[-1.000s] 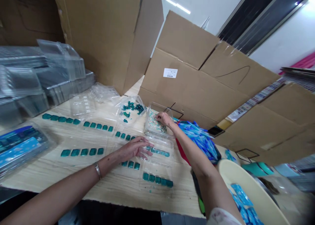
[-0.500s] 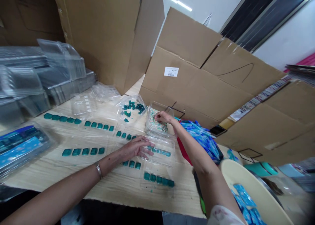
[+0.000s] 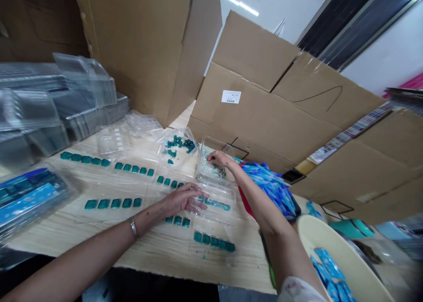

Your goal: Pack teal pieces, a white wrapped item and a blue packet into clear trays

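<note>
I've got the right hand down in a clear plastic tray; its fingertips are gathered together in a speckled mix of small bits, and from here I can't tell whether they're pinching a piece; the tray sits on the wood-grain table, right up by the cardboard sheets. The left hand is spread, fingers fanned out over a second clear tray, just in front of the first; I can't tell whether the fingertips are touching it; a teal strip lies in that tray just past them; a metal bangle circles the left wrist.

Across the table, rows of teal blocks line up on the left; another row sits below the second tray; loose teal pieces lie in a crumpled clear wrapper; stacked clear trays rise at the far left, with a tray of blue packets in front of them; off to the right, a heap of blue packets sits on the table edge beside the right arm; more blue packets lie in a cream basin.
</note>
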Demonstrator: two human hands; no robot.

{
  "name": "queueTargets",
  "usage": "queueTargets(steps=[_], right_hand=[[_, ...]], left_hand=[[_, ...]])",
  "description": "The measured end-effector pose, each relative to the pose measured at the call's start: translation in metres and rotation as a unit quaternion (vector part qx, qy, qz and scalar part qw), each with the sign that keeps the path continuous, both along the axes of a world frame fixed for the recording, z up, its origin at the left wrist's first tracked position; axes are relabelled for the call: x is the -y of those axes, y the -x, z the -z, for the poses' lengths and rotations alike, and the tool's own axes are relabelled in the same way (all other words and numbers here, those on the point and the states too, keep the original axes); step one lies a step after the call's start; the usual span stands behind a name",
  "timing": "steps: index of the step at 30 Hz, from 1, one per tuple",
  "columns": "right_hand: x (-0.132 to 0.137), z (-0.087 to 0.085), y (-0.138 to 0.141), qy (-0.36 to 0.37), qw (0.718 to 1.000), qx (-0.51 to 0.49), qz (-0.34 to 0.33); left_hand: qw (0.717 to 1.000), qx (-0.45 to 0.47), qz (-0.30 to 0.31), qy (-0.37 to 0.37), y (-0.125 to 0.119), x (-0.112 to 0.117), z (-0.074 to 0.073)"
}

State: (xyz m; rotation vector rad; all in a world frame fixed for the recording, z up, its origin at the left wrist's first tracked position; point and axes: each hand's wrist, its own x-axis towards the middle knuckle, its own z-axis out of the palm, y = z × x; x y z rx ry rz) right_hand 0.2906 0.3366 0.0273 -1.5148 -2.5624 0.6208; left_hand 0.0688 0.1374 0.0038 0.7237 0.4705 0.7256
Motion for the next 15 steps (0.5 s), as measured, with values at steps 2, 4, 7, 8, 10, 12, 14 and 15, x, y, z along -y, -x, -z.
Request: queueTargets(steps=[2, 4, 7, 8, 10, 12, 14, 15], right_hand=[[0.004, -0.001, 0.0, -0.004, 1.0, -0.006, -0.005], [0.006, -0.004, -0.002, -0.005, 1.0, -0.017, -0.006], [0.005, -0.013, -0.011, 0.004, 0.999, -0.038, -0.002], [0.005, -0.016, -0.015, 0.01, 0.999, -0.044, -0.001], [0.003, -0.022, -0.021, 0.026, 0.999, -0.048, -0.003], [0.002, -0.024, -0.025, 0.043, 0.998, -0.043, -0.014], [0.001, -0.023, -0.025, 0.052, 0.998, -0.034, -0.028], [0.001, -0.021, -0.024, 0.052, 0.998, -0.029, -0.034]], left_hand=[[1.0, 0.0, 0.001, -0.001, 0.0, 0.0, 0.0], [1.0, 0.001, 0.001, -0.001, 0.0, 0.0, 0.001], [1.0, 0.006, 0.003, -0.002, 0.0, 0.0, 0.003], [1.0, 0.006, 0.003, -0.003, 0.0, 0.0, 0.003], [1.0, 0.006, 0.003, -0.004, 0.0, 0.0, 0.004], [1.0, 0.007, 0.002, -0.005, 0.0, 0.0, 0.003], [1.0, 0.009, 0.001, -0.007, 0.0, -0.001, 0.003], [1.0, 0.009, 0.002, -0.007, 0.0, -0.001, 0.002]])
